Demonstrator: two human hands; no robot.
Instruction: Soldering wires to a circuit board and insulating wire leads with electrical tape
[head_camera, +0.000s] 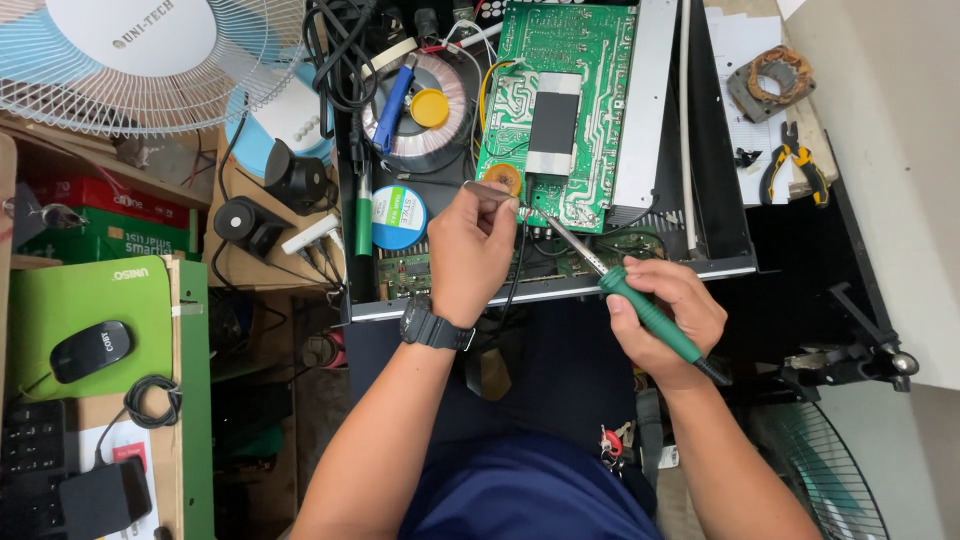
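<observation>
Head view: you look straight down at an opened black chassis (722, 215) with your two bare hands over its front edge.
Right hand: your right hand (662, 318) is closed around the green handle of a soldering iron (640, 305), whose metal shaft slants up and left toward the lower edge of the green circuit board (560, 110).
Left hand: your left hand (470, 250), with a black watch (435, 327) on the wrist, is pinched shut on a thin metal tool (490, 190); you cannot tell from here exactly what tool it is.
Meeting point: iron tip and thin tool come close together at the board's lower left corner, beside a round orange part (503, 178).
Inside the chassis: a ring-shaped transformer (418, 112) and a blue solder spool (398, 217) lie left of the board.
Surroundings: yellow-handled pliers (795, 165) rest to the right; a black mouse (90, 350) sits on a green pad (85, 315) to the left, below a white fan (150, 50).
</observation>
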